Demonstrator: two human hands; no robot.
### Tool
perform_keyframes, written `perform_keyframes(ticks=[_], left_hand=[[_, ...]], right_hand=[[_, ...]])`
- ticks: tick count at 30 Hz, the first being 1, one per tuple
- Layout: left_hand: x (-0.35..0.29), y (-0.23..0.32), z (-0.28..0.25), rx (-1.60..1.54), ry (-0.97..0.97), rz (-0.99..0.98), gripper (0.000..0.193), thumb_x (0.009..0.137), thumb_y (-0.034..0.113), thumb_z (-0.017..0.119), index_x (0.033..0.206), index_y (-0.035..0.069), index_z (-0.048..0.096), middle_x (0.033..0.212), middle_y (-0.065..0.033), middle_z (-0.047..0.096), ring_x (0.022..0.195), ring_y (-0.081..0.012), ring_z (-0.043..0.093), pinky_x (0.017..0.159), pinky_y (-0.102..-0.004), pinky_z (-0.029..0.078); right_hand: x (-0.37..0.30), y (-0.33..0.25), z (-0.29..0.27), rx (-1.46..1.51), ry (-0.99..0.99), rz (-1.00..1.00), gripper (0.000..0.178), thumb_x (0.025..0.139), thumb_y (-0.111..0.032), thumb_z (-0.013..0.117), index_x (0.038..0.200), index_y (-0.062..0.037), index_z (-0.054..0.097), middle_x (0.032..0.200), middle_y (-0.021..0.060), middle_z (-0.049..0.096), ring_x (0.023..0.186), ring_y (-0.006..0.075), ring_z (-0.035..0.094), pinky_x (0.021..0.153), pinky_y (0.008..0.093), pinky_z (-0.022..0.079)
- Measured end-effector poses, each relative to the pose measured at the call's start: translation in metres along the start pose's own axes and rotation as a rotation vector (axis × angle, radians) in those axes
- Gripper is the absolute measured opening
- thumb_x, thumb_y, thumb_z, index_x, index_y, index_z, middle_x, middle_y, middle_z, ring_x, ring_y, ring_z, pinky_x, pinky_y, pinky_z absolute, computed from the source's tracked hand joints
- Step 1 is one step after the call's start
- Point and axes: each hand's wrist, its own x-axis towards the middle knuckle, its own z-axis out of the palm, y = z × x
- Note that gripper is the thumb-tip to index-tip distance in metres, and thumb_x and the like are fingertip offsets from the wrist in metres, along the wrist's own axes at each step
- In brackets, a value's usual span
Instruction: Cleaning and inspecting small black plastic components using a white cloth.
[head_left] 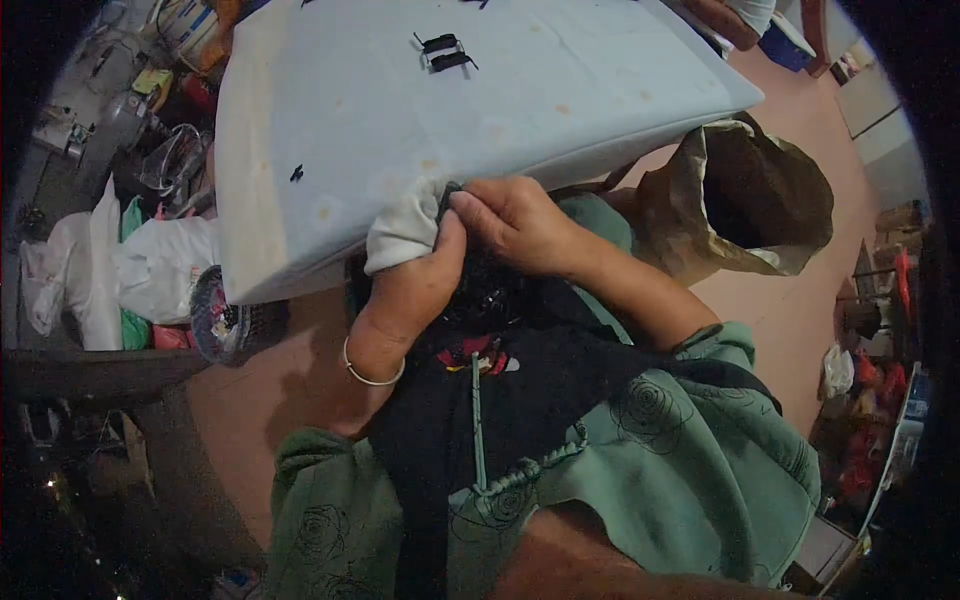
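Head view: at the surface (360,110)'s near edge, left grip (425,265) and right grip (525,225) pinch a dark piece (449,194); best kept steady.

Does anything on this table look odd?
Yes: brownish spots dot the white cover, like stains on an otherwise plain surface. A tiny black scrap lies toward the left, apart from the two larger black pieces.

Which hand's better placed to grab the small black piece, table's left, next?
Left, likely: the left hand, though partly covered by white fabric, is nearer that small black piece; the right hand is farther right.
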Motion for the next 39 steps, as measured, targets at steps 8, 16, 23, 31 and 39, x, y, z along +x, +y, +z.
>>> perform_keyframes(ticks=[8, 16, 23, 31, 39], left_hand=[[-0.002, -0.003, 0.004, 0.590, 0.064, 0.336, 0.014, 0.074, 0.004, 0.051, 0.087, -0.001, 0.054, 0.075, -0.0199, 0.056, 0.071, -0.0367, 0.055, 0.063, -0.0386, 0.045], [0.002, -0.002, -0.012, -0.240, 0.051, -0.100, 0.010, 0.085, 0.008, 0.048, 0.091, 0.002, 0.052, 0.072, -0.0021, 0.055, 0.059, -0.0130, 0.050, 0.052, -0.0271, 0.042], [0.001, -0.008, -0.013, -0.132, 0.030, -0.199, 0.019, 0.086, 0.007, 0.045, 0.104, 0.002, 0.046, 0.074, -0.0008, 0.053, 0.055, -0.0071, 0.046, 0.047, -0.0199, 0.036], [-0.002, 0.014, -0.013, -0.409, -0.194, -0.348, 0.028, 0.084, 0.008, 0.045, 0.111, 0.000, 0.044, 0.077, -0.0019, 0.049, 0.068, -0.0080, 0.046, 0.059, -0.0220, 0.040], [-0.004, -0.007, -0.006, -0.032, -0.128, -0.056, 0.023, 0.080, 0.004, 0.046, 0.103, -0.001, 0.045, 0.086, -0.0115, 0.054, 0.077, -0.0219, 0.053, 0.068, -0.0299, 0.043]], right_hand=[[0.003, 0.033, 0.033, 0.247, 0.137, 0.076, 0.027, 0.087, -0.023, 0.048, 0.080, 0.0020, 0.055, 0.064, 0.0177, 0.054, 0.057, 0.0139, 0.046, 0.057, 0.0337, 0.043], [0.000, 0.023, -0.004, 0.129, -0.039, 0.096, 0.020, 0.086, -0.018, 0.052, 0.089, 0.0019, 0.056, 0.076, 0.0082, 0.058, 0.072, 0.0089, 0.049, 0.067, 0.0267, 0.043], [-0.002, 0.017, -0.015, -0.011, -0.008, -0.128, 0.020, 0.080, -0.015, 0.060, 0.093, 0.0006, 0.057, 0.074, 0.0098, 0.060, 0.068, 0.0092, 0.053, 0.063, 0.0263, 0.044], [0.005, 0.007, -0.008, 0.294, -0.010, 0.061, 0.015, 0.083, -0.015, 0.057, 0.080, 0.0001, 0.054, 0.061, 0.0020, 0.048, 0.059, 0.0076, 0.043, 0.053, 0.0247, 0.039], [0.003, 0.005, -0.003, -0.074, -0.057, -0.102, 0.024, 0.088, -0.017, 0.046, 0.074, 0.0014, 0.047, 0.057, 0.0121, 0.040, 0.054, 0.0144, 0.035, 0.052, 0.0311, 0.037]])
